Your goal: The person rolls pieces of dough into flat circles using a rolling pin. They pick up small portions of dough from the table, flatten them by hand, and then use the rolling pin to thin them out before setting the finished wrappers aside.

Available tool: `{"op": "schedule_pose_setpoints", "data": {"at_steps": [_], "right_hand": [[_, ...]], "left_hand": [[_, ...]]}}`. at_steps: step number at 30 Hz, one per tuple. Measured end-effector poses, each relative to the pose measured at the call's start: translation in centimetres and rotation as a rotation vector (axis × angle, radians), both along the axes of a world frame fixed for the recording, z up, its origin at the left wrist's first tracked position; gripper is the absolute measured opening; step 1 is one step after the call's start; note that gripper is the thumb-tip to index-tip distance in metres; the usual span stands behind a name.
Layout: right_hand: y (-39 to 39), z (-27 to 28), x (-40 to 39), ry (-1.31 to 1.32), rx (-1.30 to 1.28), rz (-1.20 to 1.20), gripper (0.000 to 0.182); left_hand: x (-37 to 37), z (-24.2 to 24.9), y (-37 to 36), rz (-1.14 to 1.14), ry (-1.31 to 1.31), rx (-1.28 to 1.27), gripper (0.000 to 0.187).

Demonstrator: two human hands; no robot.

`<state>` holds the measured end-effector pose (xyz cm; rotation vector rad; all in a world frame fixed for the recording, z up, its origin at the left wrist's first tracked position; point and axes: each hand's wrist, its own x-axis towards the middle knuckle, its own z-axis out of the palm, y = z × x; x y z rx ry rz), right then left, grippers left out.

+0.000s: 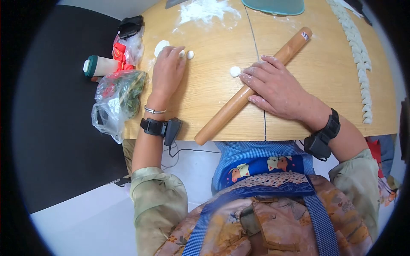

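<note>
My left hand point(168, 70) is at the left of the wooden table, its fingers bent down. A small dough piece point(182, 53) shows between its thumb and forefinger, which close on it. Just right of that lies another dough piece point(190, 54). A flat white dough round point(161, 46) is partly hidden behind the hand. My right hand point(275, 87) rests over the middle of a long wooden rolling pin point(226, 113), fingers and thumb dusted with flour. The pin lies diagonally. A round dough piece point(235, 71) sits beside the right fingertips.
Loose flour point(207, 12) is scattered at the far side, near a teal mat point(275, 5). Rows of folded dumplings point(358, 55) line the right. At the left edge are plastic bags point(119, 100) and a white-and-green cup point(102, 67). A seam point(252, 32) crosses the table point(213, 85).
</note>
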<state>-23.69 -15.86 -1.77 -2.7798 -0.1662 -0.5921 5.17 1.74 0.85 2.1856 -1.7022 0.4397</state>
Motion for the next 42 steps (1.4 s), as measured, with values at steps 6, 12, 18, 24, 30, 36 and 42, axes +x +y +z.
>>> {"op": "schedule_pose_setpoints", "data": {"at_steps": [6, 12, 18, 24, 30, 36, 42], "right_hand": [[-0.1, 0.0, 0.0, -0.002, -0.002, 0.004, 0.049], [-0.1, -0.3, 0.0, -0.047, -0.011, 0.0, 0.05], [0.1, -0.5, 0.2, -0.029, -0.031, -0.004, 0.052], [0.1, -0.4, 0.1, -0.062, -0.03, -0.001, 0.052], [0.0, -0.4, 0.1, -0.057, -0.036, -0.001, 0.053], [0.0, -0.5, 0.1, -0.065, -0.027, 0.017, 0.05], [-1.3, -0.1, -0.5, -0.033, 0.014, 0.045, 0.038]], "left_hand": [[-1.3, 0.6, -1.1, -0.01, 0.212, 0.19, 0.02], [-6.5, 1.6, 2.2, 0.027, 0.438, 0.32, 0.018], [-5.5, 0.2, 0.4, -0.028, 0.451, 0.206, 0.023], [-5.9, -2.3, -1.1, -0.022, -0.026, 0.154, 0.029], [-5.9, -1.4, -1.4, -0.041, 0.079, 0.165, 0.032], [-6.8, -2.2, -1.7, -0.014, 0.011, 0.135, 0.032], [-5.4, -2.7, -1.5, -0.065, 0.096, 0.1, 0.033]]}}
